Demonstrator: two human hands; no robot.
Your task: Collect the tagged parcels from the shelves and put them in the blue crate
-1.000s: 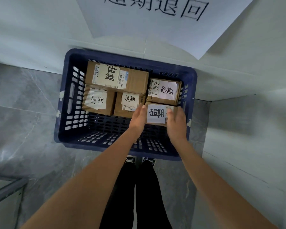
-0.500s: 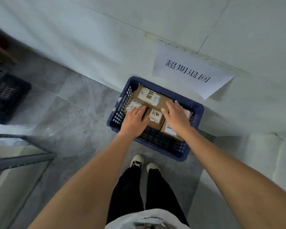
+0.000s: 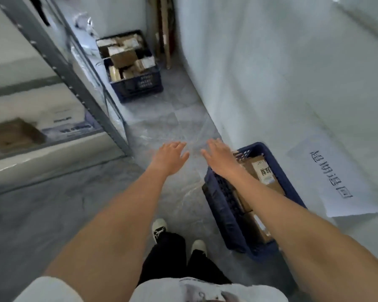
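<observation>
Blue crate (image 3: 222, 205) by wall holds tagged parcels (image 3: 263, 171). Second crate (image 3: 140, 83) farther off, piled with boxes (image 3: 123, 57). Left hand (image 3: 169, 156), right hand (image 3: 219, 158) both spread, empty, over floor.

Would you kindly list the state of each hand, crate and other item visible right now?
Left hand: open, empty, over the floor.
Right hand: open, empty, above the near crate's corner.
Near blue crate: on the floor by the wall, holding tagged parcels.
Far blue crate: on the floor, piled with boxes.
Paper sign: flat on the wall.
Metal shelf: upright, partly stocked.
</observation>
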